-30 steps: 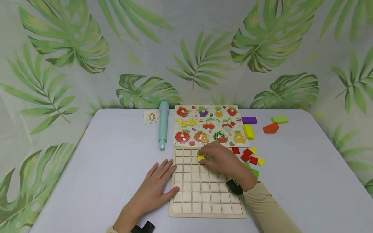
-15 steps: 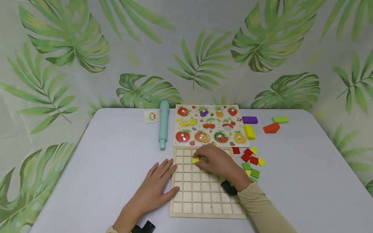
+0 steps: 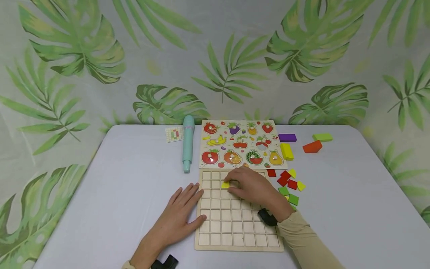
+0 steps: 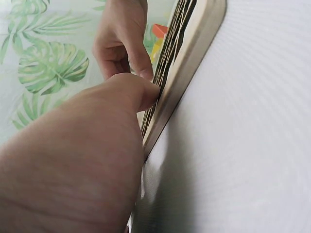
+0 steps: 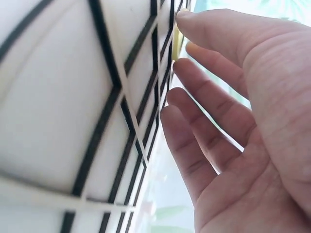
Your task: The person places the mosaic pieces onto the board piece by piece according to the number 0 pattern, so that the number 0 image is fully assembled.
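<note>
A wooden grid board (image 3: 238, 248) lies flat on the table. In its second row sits a small yellow tile (image 3: 225, 185), seen edge-on as a yellow sliver in the right wrist view. My right hand (image 3: 252, 186) hovers over the grid, thumb and index fingertips right at the tile and its other fingers loosely extended. Flat beside the board's left edge rests my left hand (image 3: 179, 213), fingers spread, fingertips and thumb on the rim. The left wrist view shows that thumb (image 4: 148, 94) against the board's edge.
A fruit puzzle board (image 3: 201, 164) adjoins the grid's far edge. Several loose red tiles (image 3: 292, 185), green tiles (image 3: 293, 200) and yellow tiles lie right of it. Wooden blocks (image 3: 312, 147) stand farther back. A teal tube (image 3: 188, 145) and a pattern card (image 3: 174, 135) lie at the back left.
My right hand carried the yellow tile leftward into a second-row cell, then its thumb and fingers drew back slightly to the right while the tile stayed. My left hand stays in place.
</note>
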Motion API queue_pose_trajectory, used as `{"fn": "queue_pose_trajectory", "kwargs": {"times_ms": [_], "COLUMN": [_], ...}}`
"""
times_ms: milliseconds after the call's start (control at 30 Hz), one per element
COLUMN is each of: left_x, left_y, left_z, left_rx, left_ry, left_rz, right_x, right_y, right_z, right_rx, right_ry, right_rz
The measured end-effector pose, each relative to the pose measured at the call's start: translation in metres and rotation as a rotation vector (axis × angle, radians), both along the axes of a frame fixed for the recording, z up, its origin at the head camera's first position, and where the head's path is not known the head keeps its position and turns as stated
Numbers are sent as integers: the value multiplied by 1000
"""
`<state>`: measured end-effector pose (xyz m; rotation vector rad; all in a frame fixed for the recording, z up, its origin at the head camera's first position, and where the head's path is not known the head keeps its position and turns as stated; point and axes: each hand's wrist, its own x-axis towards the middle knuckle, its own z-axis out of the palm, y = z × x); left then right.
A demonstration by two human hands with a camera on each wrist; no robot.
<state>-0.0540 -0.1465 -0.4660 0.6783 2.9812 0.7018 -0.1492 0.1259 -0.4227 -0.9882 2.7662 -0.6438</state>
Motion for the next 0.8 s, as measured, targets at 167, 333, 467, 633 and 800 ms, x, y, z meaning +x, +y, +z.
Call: {"fn": "queue_pose_trajectory", "kwargs": {"times_ms": [167,333,467,633,800], "left_x": [0,0,1,1,1], "left_y": [0,0,0,0,0], "left_z": [0,0,0,0,0], "left_rx": [7,10,19,27,11], "left_ry": [4,3,-2,2,1], "left_rz": [1,6,7,3,-1], "right_x": [3,8,9,6,2], "right_y": [9,22,33,51,71], "right_z": [2,7,12,18,20], "right_rx": [3,-1,-26,-57,-80], "right_ry": [1,-9,-1,1,12], "right_rz": [-11,-43,-45,-118,-182]}}
